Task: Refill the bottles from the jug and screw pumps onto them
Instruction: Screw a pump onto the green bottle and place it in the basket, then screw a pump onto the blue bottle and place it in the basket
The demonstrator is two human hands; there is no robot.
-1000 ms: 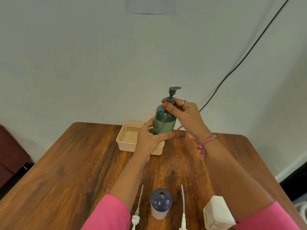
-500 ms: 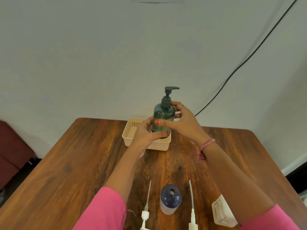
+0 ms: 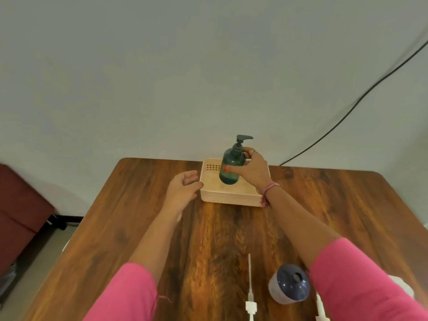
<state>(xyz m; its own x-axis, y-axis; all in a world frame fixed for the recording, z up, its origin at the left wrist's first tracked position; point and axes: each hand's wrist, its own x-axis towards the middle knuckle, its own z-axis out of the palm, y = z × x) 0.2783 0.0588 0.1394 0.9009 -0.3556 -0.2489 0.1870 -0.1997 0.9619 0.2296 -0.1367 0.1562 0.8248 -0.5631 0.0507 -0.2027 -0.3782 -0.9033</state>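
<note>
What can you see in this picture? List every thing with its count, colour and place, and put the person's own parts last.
Green pump bottle: one, dark green, pump fitted, held over the basket.
Basket: one, cream, far middle of the table.
Open bottle: one, dark blue top, no pump, near edge of the table.
Loose pumps: two, white, lying either side of the open bottle.
Table: one, brown wood.
Cable: one, black, on the wall at right.
White container: one, mostly hidden behind the right sleeve.
Left hand: open, beside the basket.
Right hand: grips the green pump bottle.
Sleeves: two, pink.
</note>
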